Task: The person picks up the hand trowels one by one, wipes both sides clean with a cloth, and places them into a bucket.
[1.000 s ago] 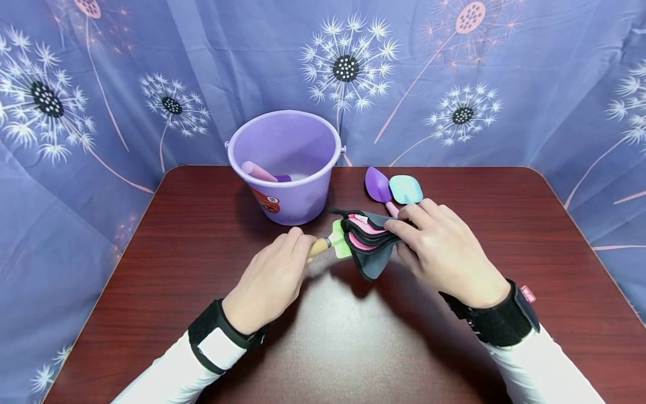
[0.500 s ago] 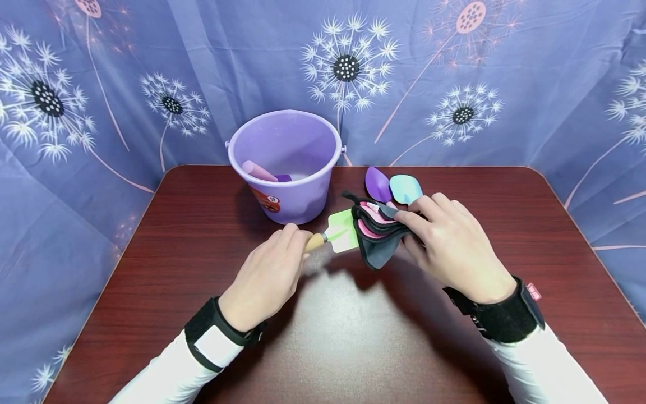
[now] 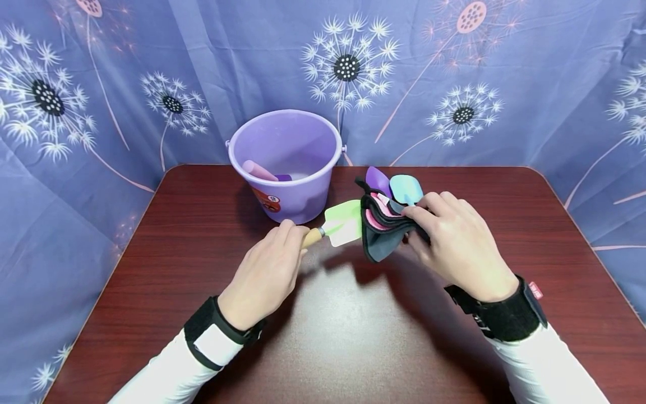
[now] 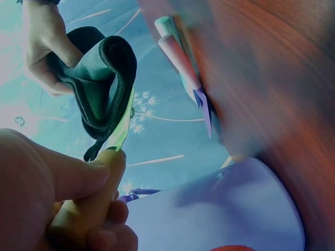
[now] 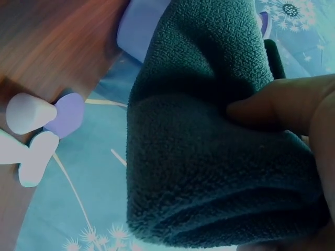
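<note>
My left hand (image 3: 270, 269) grips the wooden handle (image 4: 86, 209) of a small toy shovel with a light green blade (image 3: 344, 221). In my right hand (image 3: 456, 247) is a folded grey cloth (image 3: 386, 241) with black edging and pink layers showing, pinched between thumb and fingers. The cloth lies against the far end of the green blade, hiding its tip in the head view. Seen from the right wrist, the fluffy cloth (image 5: 204, 157) is folded over in thick layers, with my thumb pressing its side.
A purple bucket (image 3: 287, 205) stands at the back left of the brown table (image 3: 166, 269); a pink-handled tool (image 3: 258, 170) leans inside. Behind the cloth lie a purple shovel (image 3: 377, 180) and a light blue shovel (image 3: 406, 189). A blue dandelion-print curtain (image 3: 242, 62) hangs behind.
The cloth has slid rightward and slightly away along the shovel, baring more of the green blade. My left hand has shifted slightly left, and the cloth now overlaps the purple shovel in the head view.
</note>
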{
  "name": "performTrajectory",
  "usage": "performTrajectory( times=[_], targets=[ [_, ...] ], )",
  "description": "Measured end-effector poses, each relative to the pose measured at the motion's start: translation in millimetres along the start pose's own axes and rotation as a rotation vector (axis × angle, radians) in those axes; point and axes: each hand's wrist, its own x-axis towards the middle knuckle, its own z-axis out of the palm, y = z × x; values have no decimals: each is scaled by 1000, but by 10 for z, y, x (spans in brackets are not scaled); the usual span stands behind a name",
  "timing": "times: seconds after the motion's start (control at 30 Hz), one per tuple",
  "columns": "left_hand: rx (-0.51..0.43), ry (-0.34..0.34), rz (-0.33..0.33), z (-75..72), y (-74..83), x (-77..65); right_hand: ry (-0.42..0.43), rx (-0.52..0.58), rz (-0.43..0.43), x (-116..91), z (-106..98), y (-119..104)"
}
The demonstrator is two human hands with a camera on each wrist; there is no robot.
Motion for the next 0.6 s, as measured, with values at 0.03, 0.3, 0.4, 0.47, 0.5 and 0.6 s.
performTrajectory(
  times=[0.03,0.3,0.4,0.47,0.5,0.6],
  targets=[
    [0,1,-3,-1,0,1,-4,2,5,-1,0,2],
    [-5,32,-28,14,6,-10,-58,29,39,-8,-3,1],
    [-12,44,-39,26,13,-11,-73,42,39,-7,8,-16],
    [-18,53,-45,37,17,-11,-82,49,38,-6,19,-31],
    [-20,56,-48,42,20,-11,-87,53,38,-7,24,-39],
    [-25,65,-51,59,25,-10,-100,61,35,-12,40,-63]
  ],
)
